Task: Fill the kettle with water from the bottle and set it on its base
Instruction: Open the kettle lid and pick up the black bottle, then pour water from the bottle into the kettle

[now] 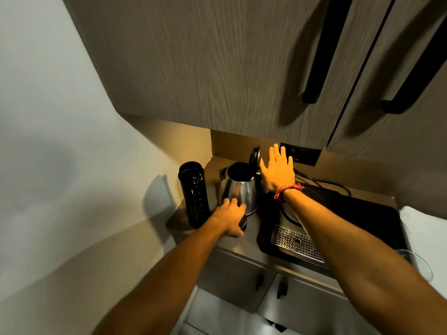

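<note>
The steel kettle point(240, 193) stands on the counter with its black lid point(255, 157) tipped up and its mouth open. A tall black bottle point(193, 193) stands upright just left of it, with no cap on top. My left hand point(229, 217) lies palm down at the kettle's foot, fingers touching the steel, closed over a dark round cap point(243, 224) on the counter. My right hand point(278, 169) is flat with fingers spread, right beside the raised lid and holding nothing. A round kettle base point(290, 213) sits on the black tray, partly hidden by my right forearm.
A black tray point(362, 221) with a perforated metal drip plate point(297, 243) fills the counter's right side. Cables point(321, 183) run to a wall socket point(302, 154). Wooden cupboards point(217, 68) hang low overhead. A wall closes the left side. Drawers point(242, 284) sit below.
</note>
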